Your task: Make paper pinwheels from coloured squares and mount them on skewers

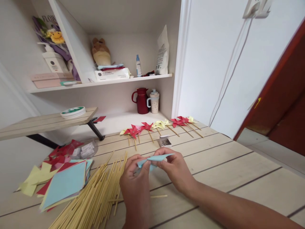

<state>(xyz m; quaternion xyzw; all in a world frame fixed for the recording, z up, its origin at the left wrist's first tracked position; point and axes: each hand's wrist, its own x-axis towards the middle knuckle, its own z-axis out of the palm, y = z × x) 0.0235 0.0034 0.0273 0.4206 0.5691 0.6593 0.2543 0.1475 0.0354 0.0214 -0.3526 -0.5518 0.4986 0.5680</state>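
Note:
Between my two hands, above the table, is a light blue paper pinwheel piece (159, 157) with folded edges. My left hand (135, 171) pinches its left side between thumb and fingers. On the other side my right hand (175, 168) grips the paper, fingers curled around the edge. A small open box (165, 142) with small metal pieces stands just beyond my hands. Under my left wrist lies a single wooden stick (159, 196). A large pile of thin wooden sticks (95, 190) spreads to the left of my left hand.
Finished red pinwheels (133, 131) and yellow pinwheels (160, 124) on sticks lie along the table's back. Stacked coloured paper squares (65, 184) and cut yellow paper (35, 179) are at left, beneath a small raised shelf (47, 122). A red jug (143, 101) and a cup (154, 102) stand behind.

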